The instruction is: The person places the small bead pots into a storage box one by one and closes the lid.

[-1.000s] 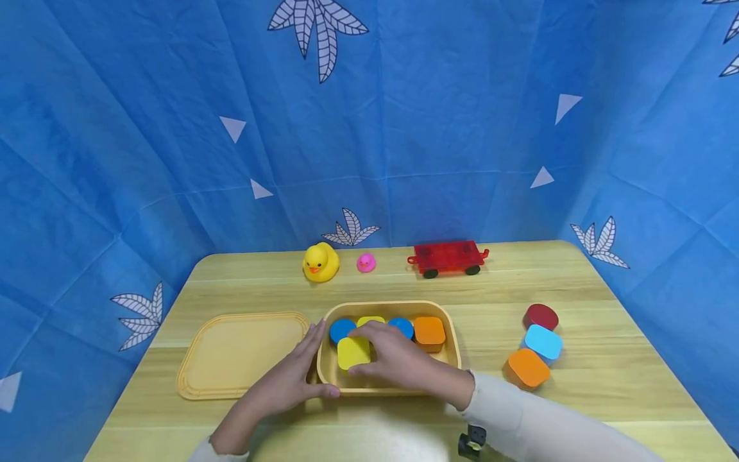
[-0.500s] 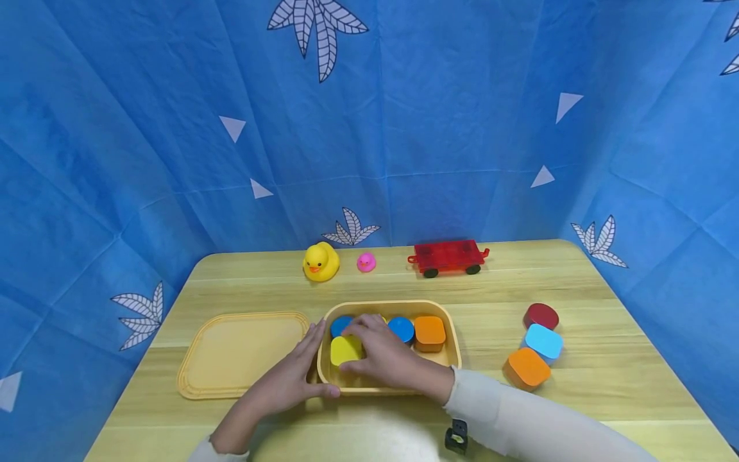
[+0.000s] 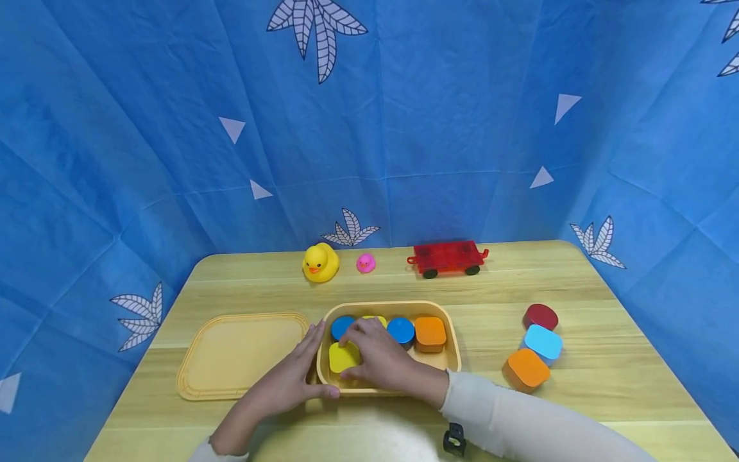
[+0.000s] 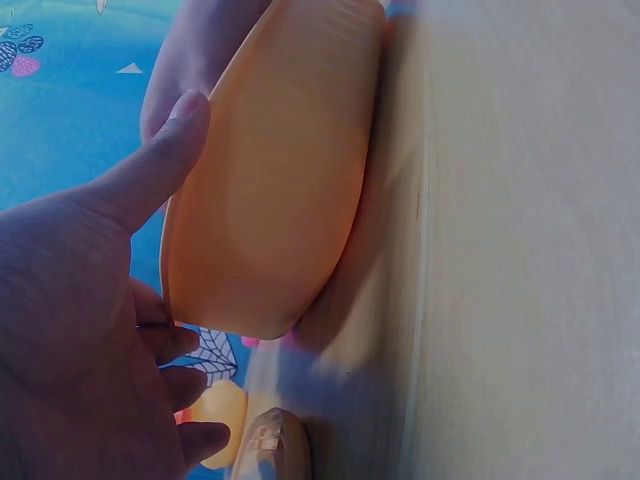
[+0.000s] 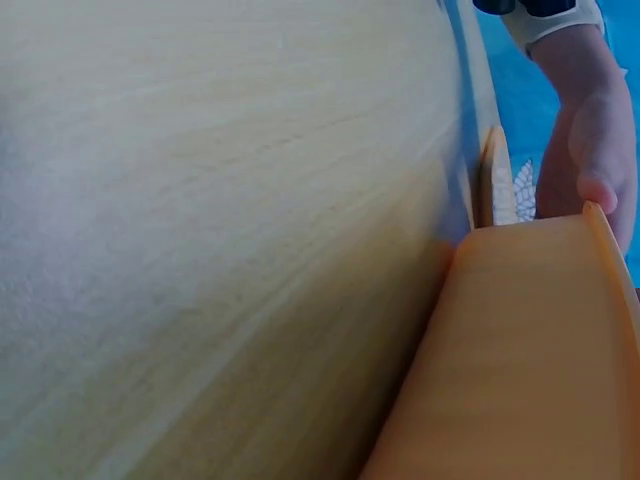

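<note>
A shallow yellow-orange plastic box (image 3: pixel 456 350) stands on the table and holds several blocks. Inside it my right hand (image 3: pixel 381 356) pinches a yellow rounded-square block (image 3: pixel 342 358) between thumb and fingers, low at the left front corner. Behind that block are a blue round block (image 3: pixel 342 327) and a second yellow block (image 3: pixel 378 319), partly hidden by my hand. Another blue round block (image 3: pixel 401 330) and an orange square block (image 3: pixel 430 334) sit to the right. Fairly straight fingers of my left hand (image 3: pixel 288 378) touch the box's left end, its thumb at the front rim.
Left of the box lies a flat matching lid (image 3: pixel 242 356). Along the back stand a yellow duck (image 3: pixel 320 262), a small pink duck (image 3: pixel 366 263) and a red toy wagon (image 3: pixel 447 258). Dark red (image 3: pixel 541 317), light blue (image 3: pixel 543 343) and orange (image 3: pixel 526 369) blocks are on the right.
The yellow block in my right hand has moved left and slightly toward the front of the box, and sits lower. My left hand has stayed in place.
</note>
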`<action>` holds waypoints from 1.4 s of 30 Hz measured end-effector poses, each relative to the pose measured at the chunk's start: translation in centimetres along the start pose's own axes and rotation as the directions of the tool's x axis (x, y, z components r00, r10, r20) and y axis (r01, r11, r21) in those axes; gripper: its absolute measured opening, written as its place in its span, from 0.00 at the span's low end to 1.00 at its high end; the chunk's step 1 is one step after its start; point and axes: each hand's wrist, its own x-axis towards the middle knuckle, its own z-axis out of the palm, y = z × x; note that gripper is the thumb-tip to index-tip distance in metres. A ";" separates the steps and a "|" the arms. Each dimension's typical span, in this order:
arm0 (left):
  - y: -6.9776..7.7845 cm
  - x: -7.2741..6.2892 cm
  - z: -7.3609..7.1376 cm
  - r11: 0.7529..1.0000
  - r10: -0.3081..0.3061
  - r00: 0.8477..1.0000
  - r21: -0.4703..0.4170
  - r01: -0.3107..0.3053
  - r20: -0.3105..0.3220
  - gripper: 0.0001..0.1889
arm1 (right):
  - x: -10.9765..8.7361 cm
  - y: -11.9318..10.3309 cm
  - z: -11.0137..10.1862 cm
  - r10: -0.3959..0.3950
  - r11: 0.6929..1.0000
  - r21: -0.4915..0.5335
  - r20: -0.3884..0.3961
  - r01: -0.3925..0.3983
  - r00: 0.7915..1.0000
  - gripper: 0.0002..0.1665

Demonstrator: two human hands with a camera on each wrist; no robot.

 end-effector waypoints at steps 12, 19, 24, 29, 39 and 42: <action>-0.1 -0.1 0.0 1.000 -0.004 1.000 -0.009 0.004 0.001 0.63 | -0.3 0.2 -1.1 0.033 0.993 0.112 0.011 -0.034 0.999 0.27; -0.1 -0.1 0.1 1.000 -0.003 1.000 -0.005 0.003 -0.001 0.63 | -0.8 0.5 -2.0 0.056 0.988 0.140 0.019 -0.058 0.998 0.29; 0.0 0.0 0.0 1.000 -0.010 1.000 -0.004 0.010 -0.002 0.63 | -1.4 1.0 -2.9 0.067 0.985 0.162 -0.002 -0.066 0.998 0.29; 0.0 0.0 0.0 1.000 -0.011 1.000 -0.001 0.011 -0.004 0.64 | -2.1 1.7 -3.6 0.070 0.980 0.190 -0.030 -0.063 0.997 0.29; -0.2 0.1 0.0 1.000 -0.020 1.000 -0.008 0.020 0.001 0.64 | -4.0 3.0 -5.0 0.091 0.974 0.215 -0.057 -0.077 0.994 0.30; -0.2 0.1 0.0 1.000 -0.015 1.000 -0.006 0.015 0.001 0.64 | -4.6 3.3 -5.5 0.082 0.979 0.191 -0.077 -0.066 0.994 0.30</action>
